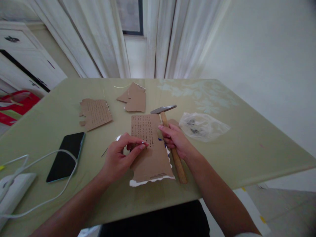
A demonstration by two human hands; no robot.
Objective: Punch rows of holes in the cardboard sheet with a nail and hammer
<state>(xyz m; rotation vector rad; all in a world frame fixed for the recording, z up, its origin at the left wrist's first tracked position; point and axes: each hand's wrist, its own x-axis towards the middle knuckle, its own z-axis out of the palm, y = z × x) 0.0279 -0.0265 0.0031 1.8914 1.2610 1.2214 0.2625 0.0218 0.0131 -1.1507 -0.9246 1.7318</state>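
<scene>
The left hand point(116, 158) pinches 1 small nail point(143, 143) between thumb and fingers at the face of the cardboard sheet point(151, 163). The right hand point(179, 140) is closed around the wooden handle of the hammer point(178, 164). The hammer's long axis runs from near edge to far edge of the table point(249, 144), head toward the far edge and tilted left. The sheet lies near the middle of the near edge, long axis parallel to the table sides; rows of holes occupy its far portion. The left fingers cover part of these rows. A blue mark beside the right hand is unreadable.

Right of the hammer: 1 clear plastic bag point(209, 128) with dark contents. Toward the far edge: cardboard scraps point(137, 100). Toward the left edge: 1 perforated cardboard piece point(97, 115). Toward the near left corner: 1 phone point(64, 161), crossed by a white cable point(17, 216).
</scene>
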